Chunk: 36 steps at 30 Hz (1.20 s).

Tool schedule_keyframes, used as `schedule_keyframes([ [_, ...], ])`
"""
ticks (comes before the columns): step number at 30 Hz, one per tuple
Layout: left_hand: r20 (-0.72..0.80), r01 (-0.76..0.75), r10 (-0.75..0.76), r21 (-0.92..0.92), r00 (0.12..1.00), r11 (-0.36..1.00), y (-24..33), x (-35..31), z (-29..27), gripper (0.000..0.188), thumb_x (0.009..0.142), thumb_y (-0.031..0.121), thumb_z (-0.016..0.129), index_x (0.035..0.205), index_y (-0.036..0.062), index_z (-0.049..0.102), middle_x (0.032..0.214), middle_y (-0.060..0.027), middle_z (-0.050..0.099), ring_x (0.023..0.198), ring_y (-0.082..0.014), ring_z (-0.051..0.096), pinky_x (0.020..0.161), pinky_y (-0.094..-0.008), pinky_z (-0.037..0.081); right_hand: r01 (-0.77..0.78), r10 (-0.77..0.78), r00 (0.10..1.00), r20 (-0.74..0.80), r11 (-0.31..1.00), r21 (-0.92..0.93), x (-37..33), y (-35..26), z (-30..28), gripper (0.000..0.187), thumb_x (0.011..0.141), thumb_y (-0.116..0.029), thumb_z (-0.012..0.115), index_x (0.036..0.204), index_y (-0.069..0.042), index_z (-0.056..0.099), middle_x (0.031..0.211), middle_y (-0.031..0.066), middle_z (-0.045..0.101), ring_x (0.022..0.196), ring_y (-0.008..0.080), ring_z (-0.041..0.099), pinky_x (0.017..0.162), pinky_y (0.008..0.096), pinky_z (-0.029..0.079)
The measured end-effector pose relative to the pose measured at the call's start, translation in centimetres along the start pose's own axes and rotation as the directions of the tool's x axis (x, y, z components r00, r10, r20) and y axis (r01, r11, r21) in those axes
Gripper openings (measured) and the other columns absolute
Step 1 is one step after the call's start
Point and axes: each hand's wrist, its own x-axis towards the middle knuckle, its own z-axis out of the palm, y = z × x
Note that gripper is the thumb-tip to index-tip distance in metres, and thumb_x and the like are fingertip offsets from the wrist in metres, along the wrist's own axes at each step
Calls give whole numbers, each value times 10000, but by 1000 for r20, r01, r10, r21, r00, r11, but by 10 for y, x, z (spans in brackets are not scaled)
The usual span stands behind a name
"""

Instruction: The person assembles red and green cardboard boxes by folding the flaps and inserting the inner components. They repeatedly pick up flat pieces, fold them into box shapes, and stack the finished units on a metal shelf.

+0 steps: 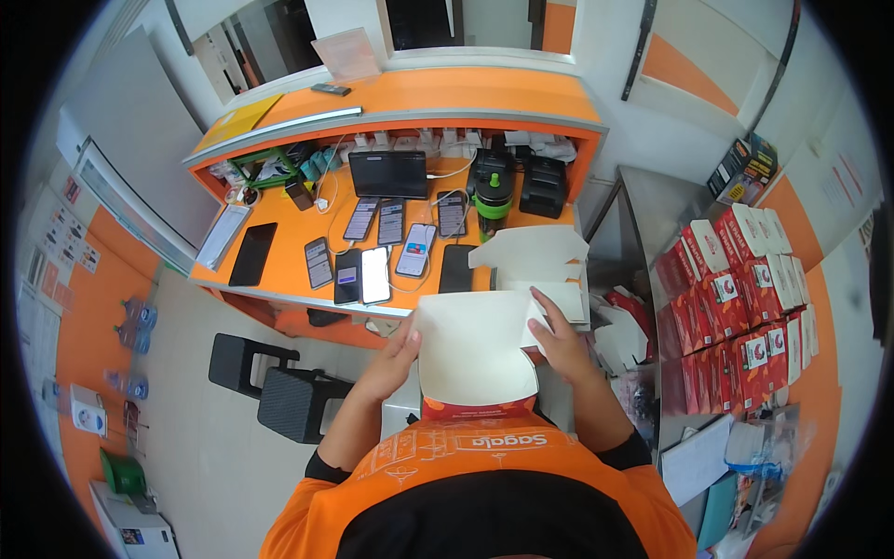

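Between my two hands is an open cardboard box (475, 349), white inside with a red printed outside, held close in front of my body. My left hand (400, 356) grips its left side near the upper corner. My right hand (561, 340) holds the right side, fingers at the upper edge and thumb by a folded flap. The fingers behind the cardboard are partly hidden. Just beyond it, on the desk's right end, another white carton (535, 256) stands open with its flap raised.
Several phones lie on the orange desk (287, 263) before a black tablet (388, 174). A dark bottle with a green lid (494, 197) stands right of them. Stacked red boxes (726, 298) fill the metal table at right. Black stools (298, 403) stand at left.
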Motion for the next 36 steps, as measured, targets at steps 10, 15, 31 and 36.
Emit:
schedule_keyframes([
  [10,146,86,-59,-187,988,979,-10,-43,-10,556,1084,489,344,1352,35,522,1594,-179,347,1450,-267,361,1156,-390,317,234,-233,914,332,972,38,-39,5,11,370,1037,-209,521,1343,-16,601,1458,141,444,1338,248,450,1138,387,345],
  [15,-66,244,-242,17,968,970,-9,-55,15,524,1079,434,375,1415,36,433,1580,-224,351,1429,-297,399,1145,-347,334,90,-100,969,224,994,54,-39,41,22,367,973,-87,493,1320,-28,599,1421,144,463,1328,221,439,1132,364,344],
  [31,-68,136,-182,-434,981,891,-2,-22,7,669,948,309,702,1459,35,368,1337,-124,578,1161,-173,605,982,-345,516,628,-589,770,247,627,-461,-35,-54,66,948,864,-26,605,1597,-1,5,1640,263,91,1537,355,110,1230,415,130],
  [36,-470,-196,63,-241,881,951,-14,-22,30,790,831,110,787,1465,48,320,1319,-119,554,1173,-205,592,999,-367,507,573,-580,811,73,765,-295,-21,-48,53,702,921,-74,654,1523,42,311,1552,281,342,1472,358,331,1191,411,276],
])
